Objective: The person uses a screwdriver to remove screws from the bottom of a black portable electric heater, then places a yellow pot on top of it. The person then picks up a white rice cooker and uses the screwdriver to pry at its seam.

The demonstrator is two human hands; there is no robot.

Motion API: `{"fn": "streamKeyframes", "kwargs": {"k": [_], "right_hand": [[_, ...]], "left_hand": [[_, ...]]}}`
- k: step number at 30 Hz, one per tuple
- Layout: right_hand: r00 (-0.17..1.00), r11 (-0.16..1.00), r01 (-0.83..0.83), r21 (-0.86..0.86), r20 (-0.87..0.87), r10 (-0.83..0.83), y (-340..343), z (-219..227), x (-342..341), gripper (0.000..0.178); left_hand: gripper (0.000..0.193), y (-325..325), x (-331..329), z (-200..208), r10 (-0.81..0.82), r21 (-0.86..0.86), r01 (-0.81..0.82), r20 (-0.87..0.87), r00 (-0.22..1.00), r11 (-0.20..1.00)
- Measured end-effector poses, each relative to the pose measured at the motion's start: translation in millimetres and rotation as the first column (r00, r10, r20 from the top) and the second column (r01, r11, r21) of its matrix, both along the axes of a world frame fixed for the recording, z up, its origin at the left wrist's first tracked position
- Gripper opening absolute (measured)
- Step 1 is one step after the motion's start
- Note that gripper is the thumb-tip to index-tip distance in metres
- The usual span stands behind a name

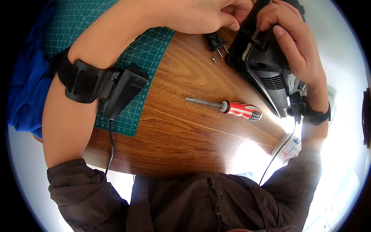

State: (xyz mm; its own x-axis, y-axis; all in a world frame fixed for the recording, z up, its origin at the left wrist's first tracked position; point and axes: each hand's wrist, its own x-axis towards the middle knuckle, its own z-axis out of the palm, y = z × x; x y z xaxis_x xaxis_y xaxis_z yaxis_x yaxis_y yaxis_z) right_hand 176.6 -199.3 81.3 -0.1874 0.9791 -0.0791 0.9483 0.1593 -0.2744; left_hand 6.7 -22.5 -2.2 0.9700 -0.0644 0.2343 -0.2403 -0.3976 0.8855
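Observation:
A black plastic appliance [266, 63] with vent slots stands tilted at the right of the table. My right hand [288, 36] curls over its upper part, thumb and fingers gripping the casing. At the top edge, my left hand [205, 15] reaches to the appliance's left side. Its thumb and fingers are pinched together there; whatever they hold is hidden. Just below that hand lies a black two-pin plug [217, 44], its metal prongs pointing toward me. A small silver screw [213, 60] rests beside the prongs.
A screwdriver [241, 110] with a red and white handle lies mid-table, tip leftward. The green cutting mat [148, 63] covers the left side, near blue cloth [27, 89]. A printed white container [286, 149] stands at the right edge. Cables hang from black devices strapped to both forearms.

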Motion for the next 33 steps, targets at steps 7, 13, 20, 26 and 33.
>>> {"fn": "streamKeyframes", "kwargs": {"k": [7, 13, 20, 26, 33], "right_hand": [[0.996, 1.000, -0.019, 0.005, -0.092, 0.019, 8, -1, 3, 0.010], [0.999, 0.999, 0.037, -0.002, -0.006, -0.037, 1, 4, -5, 0.009], [0.999, 0.998, 0.040, 0.055, -0.030, -0.038, 1, 1, -4, 0.010], [0.999, 0.999, 0.039, -0.011, -0.007, -0.039, 1, 3, 6, 0.009], [0.998, 1.000, 0.000, 0.010, -0.059, 0.000, 2, -6, 11, 0.009]], "left_hand": [[0.010, 10, -6, 9, -0.081, -0.022, 0.080, -0.046, 0.996, 0.997], [0.015, 0, 3, 1, -0.059, -0.012, 0.059, -0.033, 0.998, 0.998], [0.019, 3, -5, 14, -0.054, 0.049, 0.059, -0.097, 0.994, 0.997], [0.017, -2, 3, 17, -0.016, 0.034, 0.024, -0.216, 0.976, 0.999], [0.015, -18, -7, 3, 0.022, 0.134, -0.053, 0.220, 0.975, 0.990]]}}
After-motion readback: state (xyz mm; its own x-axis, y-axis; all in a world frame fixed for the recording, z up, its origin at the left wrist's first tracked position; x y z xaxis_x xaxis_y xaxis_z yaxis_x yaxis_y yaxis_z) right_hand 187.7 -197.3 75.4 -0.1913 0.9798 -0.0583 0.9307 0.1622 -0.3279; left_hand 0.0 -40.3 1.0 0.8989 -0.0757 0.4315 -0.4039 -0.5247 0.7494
